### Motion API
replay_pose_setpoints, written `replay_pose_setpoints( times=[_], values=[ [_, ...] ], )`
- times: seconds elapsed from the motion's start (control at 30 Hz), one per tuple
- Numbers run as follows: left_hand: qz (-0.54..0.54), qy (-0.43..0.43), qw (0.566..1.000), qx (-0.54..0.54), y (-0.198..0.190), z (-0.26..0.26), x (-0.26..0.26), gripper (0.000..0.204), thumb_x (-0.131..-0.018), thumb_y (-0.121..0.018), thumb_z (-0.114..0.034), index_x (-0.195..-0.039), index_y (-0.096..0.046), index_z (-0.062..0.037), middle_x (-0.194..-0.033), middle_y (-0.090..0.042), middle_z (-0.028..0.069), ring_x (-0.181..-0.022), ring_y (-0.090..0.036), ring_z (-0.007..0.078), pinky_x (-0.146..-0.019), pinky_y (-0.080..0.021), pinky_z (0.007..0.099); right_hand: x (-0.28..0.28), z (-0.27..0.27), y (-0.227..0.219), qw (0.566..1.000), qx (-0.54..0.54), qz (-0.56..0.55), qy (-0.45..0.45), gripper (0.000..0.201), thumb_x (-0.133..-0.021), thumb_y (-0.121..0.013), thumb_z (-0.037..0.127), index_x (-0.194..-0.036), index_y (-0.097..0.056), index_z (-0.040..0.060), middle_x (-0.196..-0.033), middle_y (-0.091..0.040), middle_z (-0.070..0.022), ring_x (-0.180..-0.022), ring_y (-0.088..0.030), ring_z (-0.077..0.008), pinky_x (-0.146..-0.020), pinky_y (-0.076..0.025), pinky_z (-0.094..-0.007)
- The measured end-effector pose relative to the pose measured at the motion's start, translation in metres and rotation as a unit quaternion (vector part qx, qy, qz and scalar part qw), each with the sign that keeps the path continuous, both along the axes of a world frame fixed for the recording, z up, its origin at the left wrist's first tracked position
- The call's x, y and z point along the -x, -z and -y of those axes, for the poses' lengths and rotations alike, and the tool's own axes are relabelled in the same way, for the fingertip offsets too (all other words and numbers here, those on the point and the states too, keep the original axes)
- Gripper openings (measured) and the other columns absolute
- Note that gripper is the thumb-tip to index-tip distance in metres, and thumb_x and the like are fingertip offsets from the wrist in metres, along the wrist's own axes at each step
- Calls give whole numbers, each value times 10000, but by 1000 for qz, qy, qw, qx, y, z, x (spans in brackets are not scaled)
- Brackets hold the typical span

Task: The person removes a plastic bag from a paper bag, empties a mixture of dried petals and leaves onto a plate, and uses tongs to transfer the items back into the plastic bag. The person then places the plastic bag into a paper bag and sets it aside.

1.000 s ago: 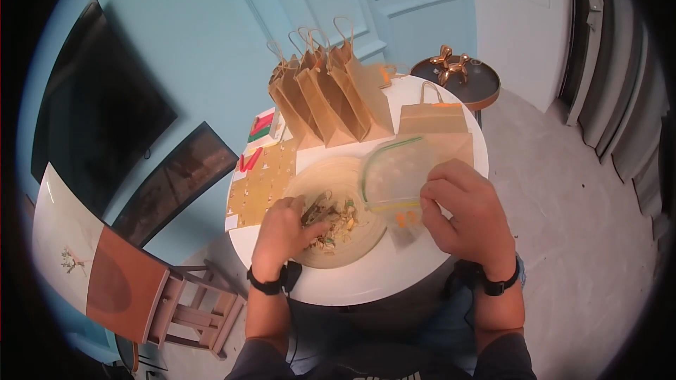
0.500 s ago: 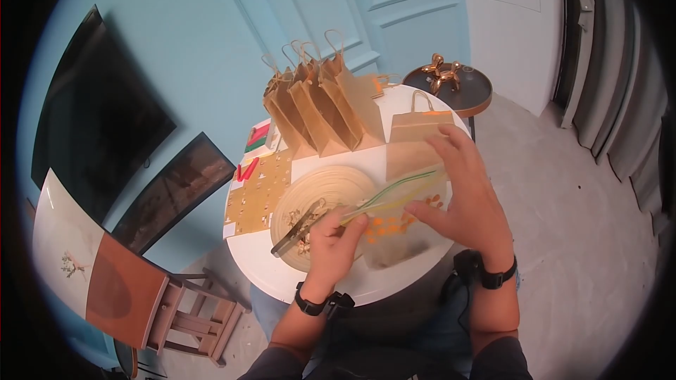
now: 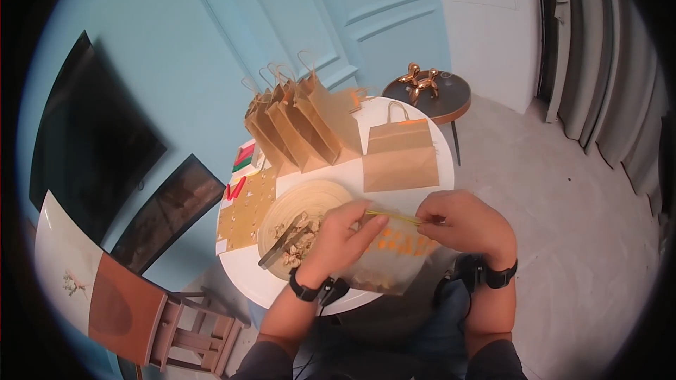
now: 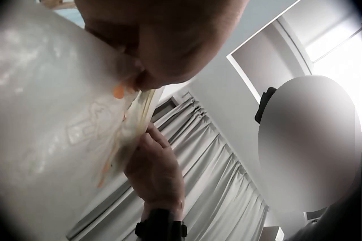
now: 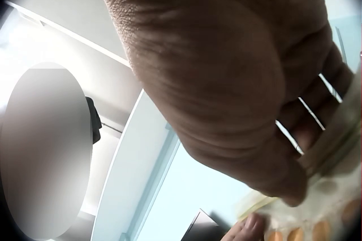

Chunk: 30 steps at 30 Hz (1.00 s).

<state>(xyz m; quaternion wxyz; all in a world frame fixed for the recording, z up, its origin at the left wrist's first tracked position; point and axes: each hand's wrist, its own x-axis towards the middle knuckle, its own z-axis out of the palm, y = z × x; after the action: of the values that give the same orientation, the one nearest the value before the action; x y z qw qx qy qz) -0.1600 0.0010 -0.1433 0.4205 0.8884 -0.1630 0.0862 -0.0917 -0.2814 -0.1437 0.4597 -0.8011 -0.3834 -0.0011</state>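
Note:
A translucent zip bag with orange print [image 3: 387, 271] hangs at the table's front right, its lower part holding something brownish. My left hand [image 3: 345, 236] pinches the left end of its yellow-green zip edge [image 3: 398, 217]. At the other end, my right hand [image 3: 470, 224] grips the same edge between thumb and fingers. In the left wrist view the bag [image 4: 51, 100] fills the left side. Left of my left hand, a round woven tray [image 3: 320, 190] bears a heap of dried, broken pieces [image 3: 303, 229]. A dark, long utensil [image 3: 282, 245] lies across it.
Brown paper bags [image 3: 303, 123] stand at the back of the white round table [image 3: 243, 278]; another paper bag [image 3: 400, 162] lies flat at right. A patterned gold sheet [image 3: 246, 214] and red items [image 3: 236, 188] lie left. Beyond stands a dark side table [image 3: 451, 102] with shiny figurines.
My left hand has left the tray and taken hold of the zip bag's edge. My right hand, spread half a second ago, now grips it too. The zip edge is stretched between both hands.

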Motion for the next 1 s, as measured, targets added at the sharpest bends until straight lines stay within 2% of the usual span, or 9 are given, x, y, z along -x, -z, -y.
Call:
replay_pose_setpoints(
  times=[0.1, 0.2, 0.27, 0.4, 0.5, 0.63, 0.77, 0.83, 1.0],
  values=[
    [107, 87, 988, 71, 25, -4, -72, 393, -1156, -715, -186, -1486, -666, 21, -1139, -778, 71, -904, -720, 101, -804, -589, 312, -12, 13, 16, 998, 25, 24, 58, 165, -954, -743, 108, -1081, -760, 5, -887, -767, -204, -833, -744, -424, -774, -583, -485],
    [-69, 14, 995, 71, 10, 6, -139, 575, -1130, -727, -221, -1623, -555, 22, -1288, -768, 118, -1022, -743, 141, -883, -611, 340, -13, 31, 9, 986, 40, -39, 158, 216, -945, -693, 84, -1143, -749, 19, -910, -772, -232, -880, -753, -447, -789, -582, -504],
    [-19, -6, 998, -60, 26, 11, -188, 643, -1097, -741, -235, -1648, -536, 27, -1340, -776, 146, -1096, -763, 213, -951, -615, 387, -13, 44, 8, 978, 16, -76, 193, 307, -940, -672, 75, -1234, -751, 35, -929, -776, -254, -919, -762, -446, -807, -586, -512],
    [117, -21, 970, -212, 95, 17, -253, 573, -1012, -792, -243, -1501, -682, 34, -1337, -797, 262, -1222, -761, 461, -1119, -577, 521, -28, 60, 23, 966, -24, -61, 252, 443, -938, -623, 62, -1364, -741, 57, -960, -782, -283, -949, -766, -448, -842, -592, -516],
    [-37, -45, 929, -366, 87, 26, -259, 350, -974, -740, -129, -1280, -768, 39, -1299, -774, 306, -1179, -759, 483, -1086, -589, 532, -52, 69, 43, 960, -45, -72, 266, 342, -946, -611, 87, -1226, -799, 29, -949, -785, -272, -908, -766, -423, -840, -593, -496],
    [160, -88, 949, -257, 63, 20, -213, 167, -955, -681, -102, -1035, -733, 35, -1077, -762, 299, -1049, -730, 524, -956, -588, 582, -82, 77, 76, 952, -41, -123, 279, 263, -950, -619, 147, -968, -826, -14, -869, -762, -233, -809, -730, -350, -792, -580, -452],
    [265, -102, 945, -161, 5, 24, -98, 121, -967, -782, -10, -1010, -679, 38, -980, -700, 226, -894, -723, 429, -789, -588, 476, -93, 80, 87, 945, -54, -173, 271, 323, -949, -600, 180, -908, -811, -61, -802, -732, -204, -786, -679, -274, -795, -557, -422],
    [295, -120, 943, -93, -6, 27, -46, 149, -923, -784, 64, -1023, -687, 11, -997, -697, 213, -917, -696, 452, -813, -586, 489, -93, 80, 87, 945, -66, -196, 253, 341, -965, -597, 191, -901, -814, -65, -804, -738, -185, -791, -680, -269, -804, -558, -415],
    [399, -216, 887, -81, 14, 14, 37, 155, -933, -798, 97, -1035, -704, 26, -1046, -722, 179, -933, -734, 314, -846, -587, 364, -86, 75, 85, 932, -127, -269, 207, 396, -1013, -574, 218, -879, -832, -52, -826, -762, -140, -781, -679, -254, -792, -565, -397]
  ],
)
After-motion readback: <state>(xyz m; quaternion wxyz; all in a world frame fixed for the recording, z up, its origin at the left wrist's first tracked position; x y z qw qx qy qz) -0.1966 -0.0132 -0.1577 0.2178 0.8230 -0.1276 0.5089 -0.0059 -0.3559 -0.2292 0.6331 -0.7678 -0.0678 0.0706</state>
